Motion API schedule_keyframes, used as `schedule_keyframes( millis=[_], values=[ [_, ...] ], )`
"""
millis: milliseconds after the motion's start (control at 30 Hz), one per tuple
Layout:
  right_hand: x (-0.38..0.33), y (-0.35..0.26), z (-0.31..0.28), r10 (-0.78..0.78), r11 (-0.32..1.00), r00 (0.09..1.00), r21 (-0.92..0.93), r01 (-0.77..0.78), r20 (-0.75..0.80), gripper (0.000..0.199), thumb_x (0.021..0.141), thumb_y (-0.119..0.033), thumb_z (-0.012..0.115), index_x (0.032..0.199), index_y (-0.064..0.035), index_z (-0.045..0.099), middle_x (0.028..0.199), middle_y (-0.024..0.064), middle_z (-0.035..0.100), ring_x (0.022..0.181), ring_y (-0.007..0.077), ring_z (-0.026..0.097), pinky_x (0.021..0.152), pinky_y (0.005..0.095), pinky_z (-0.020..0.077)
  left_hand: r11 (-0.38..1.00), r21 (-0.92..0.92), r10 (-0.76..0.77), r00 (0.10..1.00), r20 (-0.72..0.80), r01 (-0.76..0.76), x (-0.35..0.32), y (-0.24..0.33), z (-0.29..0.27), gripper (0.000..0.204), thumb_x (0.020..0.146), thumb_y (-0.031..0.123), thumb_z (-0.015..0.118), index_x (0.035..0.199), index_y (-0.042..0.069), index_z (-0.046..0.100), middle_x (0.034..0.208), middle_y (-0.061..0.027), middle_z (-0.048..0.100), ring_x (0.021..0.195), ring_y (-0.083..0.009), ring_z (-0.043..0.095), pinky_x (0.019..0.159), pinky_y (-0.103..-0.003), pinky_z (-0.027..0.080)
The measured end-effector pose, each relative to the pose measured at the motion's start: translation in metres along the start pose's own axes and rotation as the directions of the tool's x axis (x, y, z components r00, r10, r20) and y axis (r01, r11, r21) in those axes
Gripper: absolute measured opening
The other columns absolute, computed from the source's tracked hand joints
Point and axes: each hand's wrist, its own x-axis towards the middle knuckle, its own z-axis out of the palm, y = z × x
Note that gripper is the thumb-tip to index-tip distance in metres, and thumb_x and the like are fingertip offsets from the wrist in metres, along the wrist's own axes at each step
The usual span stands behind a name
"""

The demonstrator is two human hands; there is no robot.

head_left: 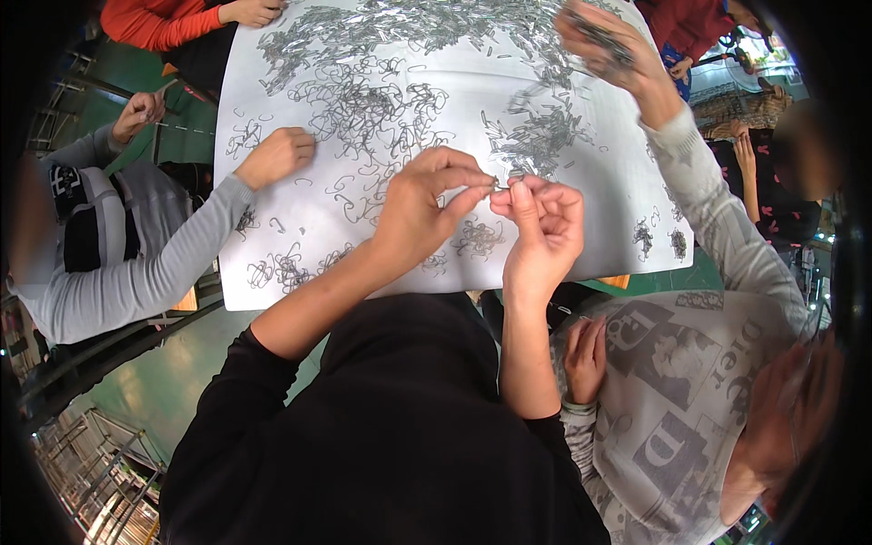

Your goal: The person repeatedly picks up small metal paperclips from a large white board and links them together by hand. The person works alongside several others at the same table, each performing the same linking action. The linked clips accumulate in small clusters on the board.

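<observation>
My left hand [425, 207] and my right hand [543, 225] meet above the near middle of the white table [627, 222]. Thumb and forefinger of each are pinched together. Between the fingertips is a small dark metal piece [500, 188]; its exact shape is mostly hidden by my fingers. Just beyond my left hand spreads a loose pile of curved wire hooks [363, 102]. Past my right hand lies a heap of narrow metal clips [538, 127]. Below my hands a small tangled clump of metal pieces [477, 238] rests near the front edge.
A large heap of metal clips [381, 32] covers the far side. More clumps of wire pieces [289, 269] lie at the near left. On the left a co-worker's hand [280, 156] rests on the table; on the right another's blurred hand [618, 50] carries several clips.
</observation>
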Motion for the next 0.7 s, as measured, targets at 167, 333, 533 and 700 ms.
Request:
schedule_keyframes(
  millis=[167,333,533,700],
  values=[
    [0.003,0.009,-0.021,-0.146,0.989,0.989,-0.029,0.145,-0.033,0.02,0.087,0.011,0.059,0.089,-0.0024,0.044,0.093,0.0162,0.061,0.072,0.0194,0.066,0.067,0.0305,0.058,0.995,-0.008,0.101,0.995,-0.009,-0.101,0.008,-0.035,0.03,0.015,0.085,0.006,0.067,0.099,0.004,0.072,0.099,-0.0087,0.066,0.089,-0.0184,0.064,0.076,-0.029,0.05],
    [0.007,0.015,-0.043,-0.173,0.985,0.985,-0.003,0.173,-0.024,0.021,0.087,0.013,0.058,0.087,-0.0028,0.044,0.09,0.0162,0.061,0.071,0.0196,0.066,0.067,0.0306,0.0579,0.98,0.187,-0.071,0.997,0.034,0.063,0.06,-0.136,0.059,0.011,0.084,0.013,0.067,0.093,0.007,0.072,0.093,-0.0088,0.067,0.089,-0.0251,0.062,0.076,-0.036,0.05],
    [0.008,0.019,-0.064,-0.185,0.983,0.981,-0.026,0.184,-0.052,0.022,0.086,0.013,0.059,0.087,-0.0028,0.044,0.09,0.0164,0.061,0.071,0.02,0.066,0.067,0.0307,0.0577,0.886,0.454,0.004,0.979,0.202,-0.097,0.121,-0.208,0.106,0.015,0.083,0.015,0.068,0.096,0.01,0.071,0.093,-0.0073,0.066,0.089,-0.0253,0.061,0.078,-0.036,0.05],
    [0.006,0.024,-0.072,-0.169,0.986,0.984,-0.012,0.169,-0.06,0.021,0.087,0.012,0.059,0.088,-0.0032,0.043,0.09,0.0165,0.061,0.072,0.0191,0.066,0.067,0.0299,0.0571,0.724,0.628,-0.07,0.876,0.477,-0.284,0.142,-0.221,0.125,0.014,0.08,0.017,0.07,0.093,0.013,0.069,0.097,-0.0057,0.065,0.094,-0.0256,0.059,0.082,-0.038,0.05]
  ],
)
